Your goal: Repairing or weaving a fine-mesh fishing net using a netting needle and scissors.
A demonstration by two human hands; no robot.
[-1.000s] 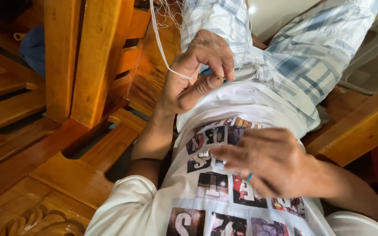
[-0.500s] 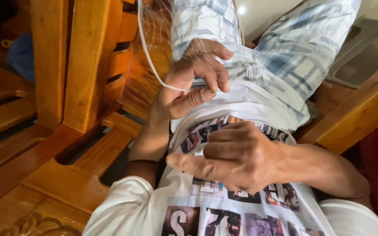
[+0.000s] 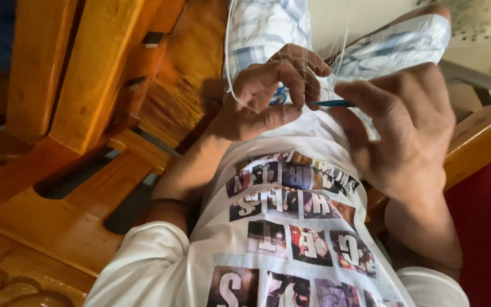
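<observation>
Seated person, camera looking straight down the chest. White T-shirt (image 3: 291,227) with a grid of photo-and-letter prints is filling the lower middle of view; pale blue plaid shorts (image 3: 257,28) are showing beyond it at the top. Varnished wooden chair frame (image 3: 80,74) with slats is taking up the whole left side, and a matching wooden armrest (image 3: 478,142) is running along the right, with dark red floor (image 3: 490,227) below it. The right forearm is blocking part of that armrest and the shirt's right edge.

Left hand (image 3: 268,96) is lifting off the belly, wrist bent, fingers curling inward and pinching together around thin white thread (image 3: 229,74). The thread is looping over the back of the hand and trailing up toward the shorts; further fine strands (image 3: 342,45) are fanning out above the fingertips. Something small and blue is sitting inside the curled fingers, too hidden to identify.

Right hand (image 3: 404,125) is hovering just beside the left, palm turned away from camera, fingers bent. It is gripping a slim teal hook or needle (image 3: 331,103), whose tip is pointing left into the left hand's pinch. The two hands are nearly touching, joined by the tool and thread, above the shirt's hem.
</observation>
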